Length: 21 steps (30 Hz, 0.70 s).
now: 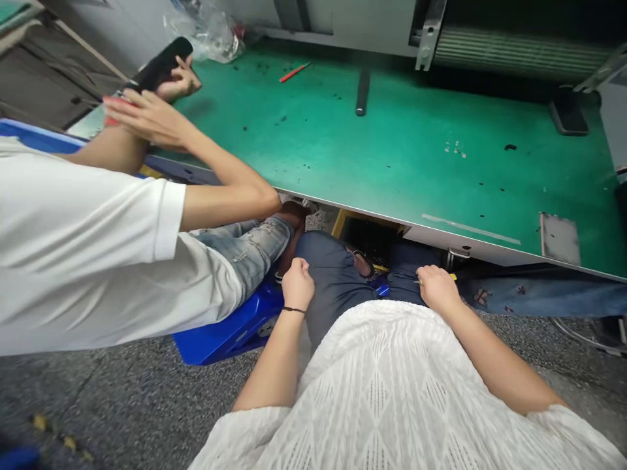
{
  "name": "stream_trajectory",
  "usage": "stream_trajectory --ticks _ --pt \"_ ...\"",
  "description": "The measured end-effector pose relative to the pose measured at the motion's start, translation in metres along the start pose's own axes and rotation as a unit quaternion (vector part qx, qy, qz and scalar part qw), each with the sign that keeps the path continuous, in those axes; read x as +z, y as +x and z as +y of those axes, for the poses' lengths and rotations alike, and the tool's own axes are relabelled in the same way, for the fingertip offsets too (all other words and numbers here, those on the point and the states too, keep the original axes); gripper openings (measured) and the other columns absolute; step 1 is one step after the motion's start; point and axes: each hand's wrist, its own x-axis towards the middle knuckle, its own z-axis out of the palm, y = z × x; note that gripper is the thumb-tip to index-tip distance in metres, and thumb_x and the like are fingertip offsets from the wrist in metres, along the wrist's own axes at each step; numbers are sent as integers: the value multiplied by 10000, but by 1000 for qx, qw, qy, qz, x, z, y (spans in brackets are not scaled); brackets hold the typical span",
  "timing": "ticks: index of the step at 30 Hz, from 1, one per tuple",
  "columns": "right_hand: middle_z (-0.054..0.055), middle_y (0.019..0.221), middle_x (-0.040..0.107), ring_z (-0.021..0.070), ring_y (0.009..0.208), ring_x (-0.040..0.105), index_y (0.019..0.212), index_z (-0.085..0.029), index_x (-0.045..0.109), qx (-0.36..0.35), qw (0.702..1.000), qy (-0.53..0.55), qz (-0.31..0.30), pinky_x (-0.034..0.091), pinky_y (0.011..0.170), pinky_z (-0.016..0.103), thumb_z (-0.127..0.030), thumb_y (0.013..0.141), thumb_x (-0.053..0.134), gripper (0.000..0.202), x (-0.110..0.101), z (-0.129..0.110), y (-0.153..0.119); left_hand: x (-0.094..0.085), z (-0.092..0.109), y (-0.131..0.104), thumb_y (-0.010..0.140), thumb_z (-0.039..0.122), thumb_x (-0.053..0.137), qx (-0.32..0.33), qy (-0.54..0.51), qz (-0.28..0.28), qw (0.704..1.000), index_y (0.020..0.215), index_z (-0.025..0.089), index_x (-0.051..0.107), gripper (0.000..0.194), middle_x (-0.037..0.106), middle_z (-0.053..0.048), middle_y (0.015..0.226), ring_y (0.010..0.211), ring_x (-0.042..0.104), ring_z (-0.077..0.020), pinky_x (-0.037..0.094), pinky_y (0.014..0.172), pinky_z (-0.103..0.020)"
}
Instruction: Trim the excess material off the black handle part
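My left hand rests closed by my left thigh, a dark band round its wrist. Its curled fingers hide whatever may be inside. On the other thigh, my right hand is closed around a small yellow-handled tool. A thin tip pokes out on the left side of that fist; its exact kind is hidden. In front of both hands runs the edge of a green-topped workbench. A black bar-shaped piece and a red-handled tool lie on it.
A co-worker in a white shirt sits at left on a blue stool, hands over a long black piece. Clear plastic bags lie behind. A phone-like black object sits at far right. Under the bench is a yellow-edged bin.
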Motion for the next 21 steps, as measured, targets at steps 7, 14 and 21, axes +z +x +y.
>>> stream_trajectory --ticks 7,14,21 --pt "83 937 602 239 928 473 960 -155 647 -49 998 14 28 327 807 369 -100 887 601 102 -12 -29 -14 -14 8 -56 1032 225 405 54 -39 -99 993 965 214 586 193 633 -42 786 730 616 -215 347 684 -298" --pt "76 946 624 267 931 498 978 -197 665 -68 996 16 55 342 818 394 -119 863 597 154 -14 -49 -13 -13 33 -39 999 216 435 65 -105 -104 987 927 204 595 176 634 -53 786 765 623 -224 431 742 -319" --pt "101 922 700 337 898 648 1010 -282 682 -98 981 83 144 461 789 462 -116 775 532 324 33 -17 -9 -118 109 -3 1021 291 519 203 -316 -26 926 942 198 673 197 738 -61 935 878 694 -149 566 859 -281"
